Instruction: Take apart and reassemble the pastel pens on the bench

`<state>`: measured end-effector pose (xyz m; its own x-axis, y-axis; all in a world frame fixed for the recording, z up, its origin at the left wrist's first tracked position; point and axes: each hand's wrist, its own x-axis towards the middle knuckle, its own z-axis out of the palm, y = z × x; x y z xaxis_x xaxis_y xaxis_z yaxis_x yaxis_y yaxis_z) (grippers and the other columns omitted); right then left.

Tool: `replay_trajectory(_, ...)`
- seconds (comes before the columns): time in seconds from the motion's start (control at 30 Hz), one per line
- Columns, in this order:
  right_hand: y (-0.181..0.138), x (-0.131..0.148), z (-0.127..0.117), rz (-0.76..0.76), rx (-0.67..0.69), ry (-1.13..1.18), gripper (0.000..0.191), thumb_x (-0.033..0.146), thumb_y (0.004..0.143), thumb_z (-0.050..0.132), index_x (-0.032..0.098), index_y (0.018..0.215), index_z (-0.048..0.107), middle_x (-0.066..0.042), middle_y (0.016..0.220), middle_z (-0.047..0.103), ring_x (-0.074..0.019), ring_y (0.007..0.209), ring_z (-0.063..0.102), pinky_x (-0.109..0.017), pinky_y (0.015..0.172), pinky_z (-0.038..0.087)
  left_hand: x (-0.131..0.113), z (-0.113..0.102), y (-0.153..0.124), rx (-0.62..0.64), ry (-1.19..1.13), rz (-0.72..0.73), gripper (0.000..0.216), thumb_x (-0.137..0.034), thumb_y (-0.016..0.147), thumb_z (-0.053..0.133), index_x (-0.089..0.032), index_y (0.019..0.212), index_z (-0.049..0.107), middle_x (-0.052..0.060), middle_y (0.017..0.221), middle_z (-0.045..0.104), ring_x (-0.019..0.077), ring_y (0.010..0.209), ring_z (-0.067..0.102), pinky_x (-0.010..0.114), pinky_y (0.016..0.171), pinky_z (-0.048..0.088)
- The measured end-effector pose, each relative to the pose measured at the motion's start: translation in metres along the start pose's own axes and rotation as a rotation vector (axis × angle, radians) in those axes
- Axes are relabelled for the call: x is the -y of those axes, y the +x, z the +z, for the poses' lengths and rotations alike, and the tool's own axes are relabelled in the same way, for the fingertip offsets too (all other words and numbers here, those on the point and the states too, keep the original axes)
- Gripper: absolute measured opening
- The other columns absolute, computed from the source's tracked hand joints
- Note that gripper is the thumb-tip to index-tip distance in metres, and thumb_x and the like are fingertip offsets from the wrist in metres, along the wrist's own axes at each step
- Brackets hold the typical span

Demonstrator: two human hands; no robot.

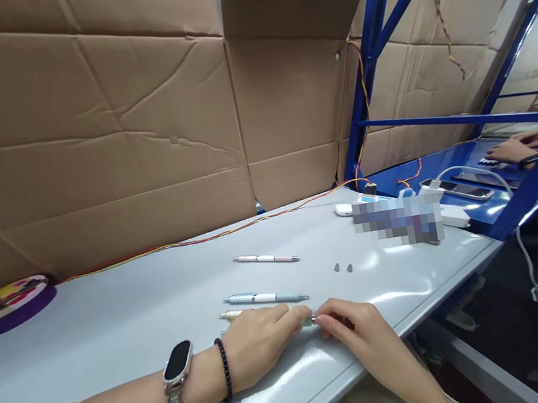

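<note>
My left hand (259, 341), wearing a watch and a black bead bracelet at the wrist, lies closed over a pen (308, 321), most of which it hides. The thumb and fingers of my right hand (356, 326) pinch that pen at its tip end. Just beyond my left hand a light blue pen (266, 297) lies flat. A yellowish pen (229, 315) shows only its left end past the knuckles. Farther back is a pink and white pen (266, 258). Two small grey cone-shaped pieces (343, 268) stand apart from the pens, to the right.
Cardboard sheets (134, 114) wall the back of the white table (141, 328). A round purple-edged box (12, 310) sits at left. Chargers, cables and a blurred-out item (398, 219) crowd the right corner by a blue metal frame (371, 58). Beyond it, another person's hands (516, 147) rest over a blue table.
</note>
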<state>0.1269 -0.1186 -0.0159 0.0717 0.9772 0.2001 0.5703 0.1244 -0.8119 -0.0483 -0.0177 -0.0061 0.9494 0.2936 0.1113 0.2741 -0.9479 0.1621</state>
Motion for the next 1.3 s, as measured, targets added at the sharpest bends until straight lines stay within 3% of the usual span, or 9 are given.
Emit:
replay_trajectory(0.13,0.000,0.004,-0.002,0.021,0.000,0.044,0.015,0.025,0.086,0.047,0.020,0.082,0.061,0.001,0.073,0.063,-0.0141,0.068,0.056,-0.022,0.063,0.041,0.000,0.001,0.001,-0.007,0.013,0.000,0.026,-0.018,0.092,0.035,-0.023,0.116,0.045,0.001,0.091,0.066,0.0171,0.076,0.062,0.023,0.058,0.042)
replay_trajectory(0.33,-0.001,0.005,-0.001,0.008,-0.056,0.019,0.011,0.019,0.080,0.050,0.019,0.069,0.052,0.003,0.065,0.053,-0.0110,0.059,0.047,-0.021,0.054,0.037,0.000,0.000,0.000,0.001,0.010,-0.008,0.026,-0.016,0.091,0.034,-0.022,0.114,0.046,0.001,0.089,0.064,0.0170,0.074,0.060,0.024,0.058,0.041)
replay_trajectory(0.43,-0.002,0.004,-0.002,0.015,-0.065,0.051,0.005,0.022,0.081,0.050,0.020,0.079,0.054,0.004,0.064,0.054,-0.0108,0.057,0.049,-0.020,0.052,0.038,0.002,0.001,-0.001,-0.006,0.030,0.014,0.034,-0.013,0.089,0.033,-0.025,0.119,0.045,0.000,0.083,0.062,0.0164,0.067,0.057,0.023,0.056,0.039)
replay_trajectory(0.53,-0.002,0.003,-0.003,0.039,-0.060,0.098,0.013,0.028,0.085,0.048,0.020,0.089,0.058,0.001,0.069,0.063,-0.0131,0.063,0.058,-0.022,0.057,0.044,0.002,0.000,-0.001,0.006,0.066,0.023,0.046,-0.009,0.086,0.031,-0.029,0.125,0.042,0.000,0.077,0.057,0.0157,0.061,0.053,0.022,0.052,0.037)
replay_trajectory(0.63,-0.003,0.000,-0.001,0.037,-0.072,0.140,0.018,0.031,0.086,0.048,0.020,0.085,0.063,-0.001,0.078,0.068,-0.0161,0.075,0.063,-0.023,0.067,0.048,0.001,-0.002,-0.001,0.017,0.075,-0.002,0.051,-0.007,0.084,0.031,-0.033,0.126,0.042,-0.001,0.075,0.055,0.0152,0.058,0.051,0.022,0.051,0.035)
replay_trajectory(0.8,-0.006,-0.012,-0.002,0.036,-0.239,0.187,0.019,0.036,0.086,0.050,0.021,0.087,0.062,-0.003,0.081,0.069,-0.0185,0.080,0.066,-0.025,0.070,0.050,-0.001,-0.002,-0.001,-0.016,0.092,-0.019,0.050,-0.005,0.083,0.032,-0.033,0.123,0.045,-0.001,0.075,0.055,0.0144,0.060,0.053,0.021,0.050,0.035)
replay_trajectory(0.93,-0.002,-0.024,-0.021,0.013,-0.304,-0.115,0.016,0.030,0.087,0.048,0.022,0.090,0.061,-0.004,0.092,0.067,-0.0200,0.085,0.063,-0.029,0.074,0.049,-0.001,0.004,-0.001,-0.050,0.158,0.007,0.041,-0.011,0.088,0.036,-0.033,0.120,0.049,0.001,0.080,0.057,0.0156,0.066,0.054,0.022,0.055,0.040)
replay_trajectory(1.13,0.017,-0.028,-0.042,-0.054,-0.059,-0.508,0.019,0.014,0.084,0.045,0.020,0.089,0.062,-0.004,0.086,0.064,-0.0192,0.081,0.060,-0.032,0.074,0.047,0.004,0.006,-0.002,-0.147,0.210,0.127,0.041,-0.011,0.091,0.035,-0.029,0.125,0.046,0.006,0.094,0.058,0.0185,0.080,0.053,0.029,0.073,0.045)
replay_trajectory(1.3,0.022,-0.021,-0.040,-0.059,-0.015,-0.600,0.025,0.011,0.083,0.043,0.018,0.099,0.061,-0.007,0.093,0.064,-0.0210,0.089,0.059,-0.034,0.079,0.045,0.009,-0.002,0.001,-0.136,0.203,0.107,0.031,-0.012,0.093,0.033,-0.022,0.118,0.049,0.006,0.093,0.060,0.0188,0.084,0.052,0.031,0.077,0.044)
